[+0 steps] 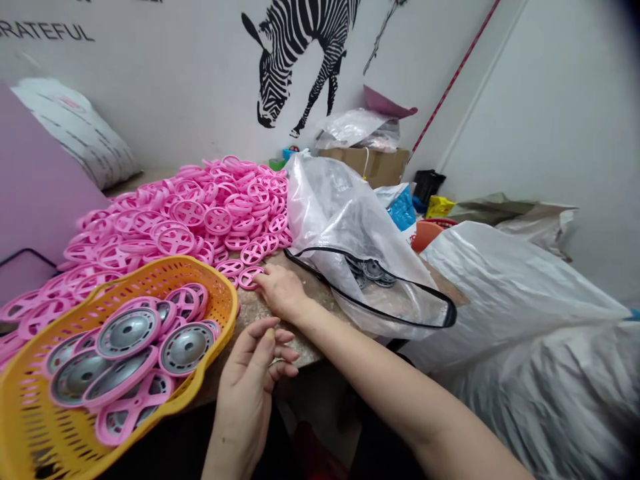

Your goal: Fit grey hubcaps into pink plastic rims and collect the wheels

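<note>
A big heap of pink plastic wheels covers the table. My right hand reaches across to the heap's near edge, fingers curled on a single pink wheel lying flat there. My left hand hovers near the table's front edge beside a yellow basket, fingers loosely spread and holding nothing. The basket holds several pink wheels fitted with silver hubcaps. A clear plastic bag on the right holds loose silver hubcaps.
A pink board and a white pillow stand at the left. Behind the bag are a cardboard box and small items. Large white sacks fill the right side. A zebra decal marks the wall.
</note>
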The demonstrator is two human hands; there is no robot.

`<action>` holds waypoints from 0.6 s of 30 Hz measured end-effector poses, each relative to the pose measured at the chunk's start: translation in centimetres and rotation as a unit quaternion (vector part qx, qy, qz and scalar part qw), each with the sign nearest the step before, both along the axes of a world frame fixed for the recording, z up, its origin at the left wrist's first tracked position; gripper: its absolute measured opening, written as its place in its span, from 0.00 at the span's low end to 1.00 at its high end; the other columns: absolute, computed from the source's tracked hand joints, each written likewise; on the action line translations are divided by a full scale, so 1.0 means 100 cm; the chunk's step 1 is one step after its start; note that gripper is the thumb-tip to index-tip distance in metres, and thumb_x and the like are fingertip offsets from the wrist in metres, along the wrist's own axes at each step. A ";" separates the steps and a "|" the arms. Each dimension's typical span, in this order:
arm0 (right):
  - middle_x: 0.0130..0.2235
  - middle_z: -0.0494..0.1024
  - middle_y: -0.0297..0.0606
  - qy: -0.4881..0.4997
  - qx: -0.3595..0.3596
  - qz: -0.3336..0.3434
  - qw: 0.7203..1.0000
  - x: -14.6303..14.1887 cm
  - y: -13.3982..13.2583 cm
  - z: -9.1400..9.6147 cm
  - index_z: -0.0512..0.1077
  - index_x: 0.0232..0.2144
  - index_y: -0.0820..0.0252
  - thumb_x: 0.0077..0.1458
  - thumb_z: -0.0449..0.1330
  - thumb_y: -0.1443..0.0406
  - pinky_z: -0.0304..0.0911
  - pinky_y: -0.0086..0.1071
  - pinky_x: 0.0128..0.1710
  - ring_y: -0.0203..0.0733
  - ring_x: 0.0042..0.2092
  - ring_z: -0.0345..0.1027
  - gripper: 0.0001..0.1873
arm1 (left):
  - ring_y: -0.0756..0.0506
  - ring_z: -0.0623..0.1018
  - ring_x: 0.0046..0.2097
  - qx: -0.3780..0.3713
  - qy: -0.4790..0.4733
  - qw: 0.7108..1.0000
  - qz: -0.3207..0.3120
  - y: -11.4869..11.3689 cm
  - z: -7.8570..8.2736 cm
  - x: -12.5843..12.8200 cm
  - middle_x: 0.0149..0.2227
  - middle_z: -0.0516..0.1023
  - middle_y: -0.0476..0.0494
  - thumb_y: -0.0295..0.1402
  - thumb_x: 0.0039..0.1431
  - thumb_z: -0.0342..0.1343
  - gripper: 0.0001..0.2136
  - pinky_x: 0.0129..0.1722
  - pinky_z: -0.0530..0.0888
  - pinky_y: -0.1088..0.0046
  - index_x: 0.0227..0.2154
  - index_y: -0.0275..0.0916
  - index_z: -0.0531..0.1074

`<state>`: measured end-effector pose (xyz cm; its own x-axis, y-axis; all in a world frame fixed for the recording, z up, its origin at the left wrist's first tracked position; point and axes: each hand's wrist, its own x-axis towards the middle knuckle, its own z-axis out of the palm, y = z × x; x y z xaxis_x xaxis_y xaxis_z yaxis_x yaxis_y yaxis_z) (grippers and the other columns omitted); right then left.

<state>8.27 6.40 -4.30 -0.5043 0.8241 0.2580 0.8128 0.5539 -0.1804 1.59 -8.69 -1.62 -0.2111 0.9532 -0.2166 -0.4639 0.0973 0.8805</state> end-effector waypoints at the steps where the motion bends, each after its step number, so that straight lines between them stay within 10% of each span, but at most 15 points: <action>1: 0.47 0.75 0.43 -0.008 0.003 0.001 1.000 -0.003 0.004 -0.001 0.75 0.47 0.57 0.66 0.51 0.64 0.65 0.35 0.40 0.47 0.46 0.70 0.14 | 0.49 0.78 0.29 -0.004 0.003 1.000 0.003 0.002 -0.004 -0.001 0.33 0.80 0.45 0.40 0.44 0.71 0.21 0.24 0.76 0.77 0.39 0.37 0.75; 7: 0.45 0.74 0.41 -0.014 0.012 0.028 0.999 0.007 -0.002 0.005 0.76 0.44 0.57 0.67 0.51 0.59 0.62 0.32 0.36 0.42 0.40 0.71 0.15 | 0.48 0.80 0.33 -0.035 -0.036 0.999 0.019 0.013 -0.022 -0.008 0.37 0.79 0.46 0.38 0.42 0.73 0.24 0.26 0.77 0.76 0.41 0.37 0.73; 18: 0.38 0.77 0.36 0.028 0.100 0.168 0.980 0.080 -0.102 0.019 0.72 0.37 0.59 0.67 0.55 0.61 0.53 0.35 0.33 0.40 0.38 0.68 0.10 | 0.48 0.78 0.29 -0.051 -0.037 0.995 -0.079 0.021 -0.023 -0.003 0.32 0.79 0.46 0.42 0.47 0.69 0.22 0.25 0.79 0.72 0.42 0.34 0.74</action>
<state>16.26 -3.82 -2.44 -0.7194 0.5438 0.4321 0.5697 0.8179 -0.0807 1.26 -6.57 -3.93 -0.0411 0.9454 -0.3232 -0.4991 0.2609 0.8264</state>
